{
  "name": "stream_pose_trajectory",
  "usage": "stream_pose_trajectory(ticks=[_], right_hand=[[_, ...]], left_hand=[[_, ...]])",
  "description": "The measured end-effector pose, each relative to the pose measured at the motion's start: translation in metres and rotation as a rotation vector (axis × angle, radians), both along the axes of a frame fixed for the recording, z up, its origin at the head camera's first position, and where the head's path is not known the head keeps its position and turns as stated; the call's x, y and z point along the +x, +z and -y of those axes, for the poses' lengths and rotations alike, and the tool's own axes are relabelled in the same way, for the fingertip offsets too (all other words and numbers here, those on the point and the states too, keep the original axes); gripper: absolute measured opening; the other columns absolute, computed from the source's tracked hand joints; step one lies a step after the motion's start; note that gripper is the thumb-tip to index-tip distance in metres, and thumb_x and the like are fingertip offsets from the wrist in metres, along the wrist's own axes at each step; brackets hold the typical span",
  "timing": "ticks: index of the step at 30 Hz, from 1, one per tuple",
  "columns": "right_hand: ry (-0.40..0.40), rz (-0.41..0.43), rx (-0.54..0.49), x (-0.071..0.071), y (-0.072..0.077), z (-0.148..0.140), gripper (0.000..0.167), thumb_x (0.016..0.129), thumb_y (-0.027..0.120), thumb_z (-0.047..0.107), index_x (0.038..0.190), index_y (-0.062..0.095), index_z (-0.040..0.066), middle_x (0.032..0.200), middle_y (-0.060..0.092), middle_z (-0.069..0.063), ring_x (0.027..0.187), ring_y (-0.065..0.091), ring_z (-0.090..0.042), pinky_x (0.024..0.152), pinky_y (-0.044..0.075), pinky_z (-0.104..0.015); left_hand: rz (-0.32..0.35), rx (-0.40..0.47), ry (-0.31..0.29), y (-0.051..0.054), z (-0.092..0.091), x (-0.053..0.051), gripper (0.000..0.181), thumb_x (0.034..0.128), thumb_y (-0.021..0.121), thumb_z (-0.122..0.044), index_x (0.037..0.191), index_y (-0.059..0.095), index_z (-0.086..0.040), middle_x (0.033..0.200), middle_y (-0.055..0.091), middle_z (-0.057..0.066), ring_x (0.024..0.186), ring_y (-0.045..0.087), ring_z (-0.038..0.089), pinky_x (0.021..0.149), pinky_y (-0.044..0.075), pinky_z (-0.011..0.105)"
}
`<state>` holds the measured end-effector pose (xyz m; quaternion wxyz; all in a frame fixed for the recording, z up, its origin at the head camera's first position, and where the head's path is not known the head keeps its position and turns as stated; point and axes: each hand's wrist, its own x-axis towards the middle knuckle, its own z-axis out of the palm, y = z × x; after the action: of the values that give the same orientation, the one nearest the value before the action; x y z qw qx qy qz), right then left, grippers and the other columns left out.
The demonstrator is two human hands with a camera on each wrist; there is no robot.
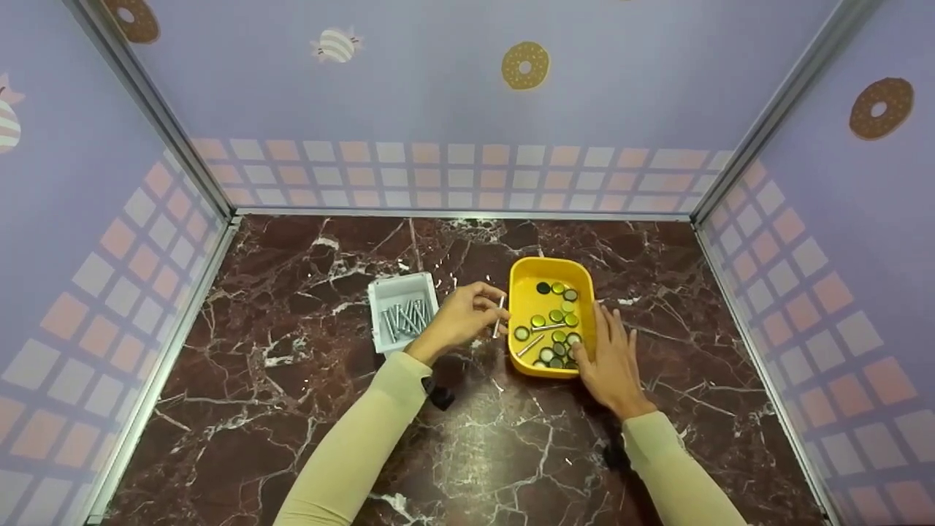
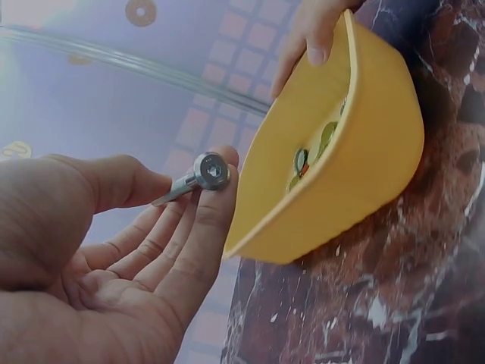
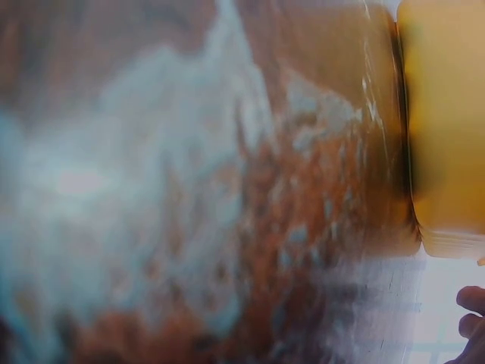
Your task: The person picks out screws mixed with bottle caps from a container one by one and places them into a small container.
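Observation:
My left hand (image 1: 462, 315) pinches a bolt (image 2: 211, 171) between thumb and fingers, just left of the yellow bin (image 1: 554, 264). Its round head has a socket recess and faces the left wrist camera. My right hand (image 1: 612, 369) holds the bin's right wall, thumb over the rim and fingers along the outside. Inside the bin lie several bottle caps (image 1: 557, 316), gold, silvery and dark, mostly toward the near end. Two bolts (image 1: 531, 345) lie among them. A white tray (image 1: 374, 296) beside my left wrist contains several bolts (image 1: 406, 317).
Both containers stand on a dark red marbled tabletop (image 1: 307, 416). Patterned panels (image 1: 453, 95) enclose the back and both sides, with metal strips along their edges. My left forearm (image 1: 350, 446) extends close to the tray's near side.

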<state>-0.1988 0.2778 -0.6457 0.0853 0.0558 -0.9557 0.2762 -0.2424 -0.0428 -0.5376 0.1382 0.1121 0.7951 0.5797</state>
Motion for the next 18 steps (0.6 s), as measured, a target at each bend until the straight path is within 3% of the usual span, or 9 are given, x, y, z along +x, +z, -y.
stream_pose_trajectory(ticks=[7,13,18], right_hand=[[-0.003,0.023,-0.002,0.001,-0.001,0.0,0.086,0.117,0.062,0.035,0.186,0.02,0.007,0.19,0.029,-0.027,0.18,0.018,-0.053,0.143,0.005,-0.082],[0.001,0.023,0.002,0.001,0.0,0.0,0.086,0.117,0.063,0.036,0.186,0.021,0.006,0.189,0.031,-0.029,0.18,0.02,-0.054,0.143,0.006,-0.082],[0.003,0.023,-0.015,0.001,0.001,0.0,0.087,0.116,0.063,0.036,0.186,0.021,0.007,0.189,0.03,-0.029,0.18,0.018,-0.053,0.143,0.004,-0.081]], left_hand=[[0.014,0.04,0.044,-0.003,0.02,0.001,0.036,0.1097,0.076,-0.005,0.145,0.071,-0.001,0.121,0.087,0.023,0.083,0.087,0.022,0.063,0.06,0.021],[0.001,0.016,0.098,-0.006,0.039,0.006,0.035,0.1082,0.081,-0.009,0.142,0.074,-0.003,0.119,0.087,0.024,0.071,0.078,0.011,0.061,0.057,0.021],[-0.016,-0.006,0.137,-0.006,0.05,0.008,0.035,0.1081,0.082,-0.01,0.142,0.075,-0.004,0.118,0.088,0.022,0.078,0.085,0.028,0.065,0.064,0.025]])
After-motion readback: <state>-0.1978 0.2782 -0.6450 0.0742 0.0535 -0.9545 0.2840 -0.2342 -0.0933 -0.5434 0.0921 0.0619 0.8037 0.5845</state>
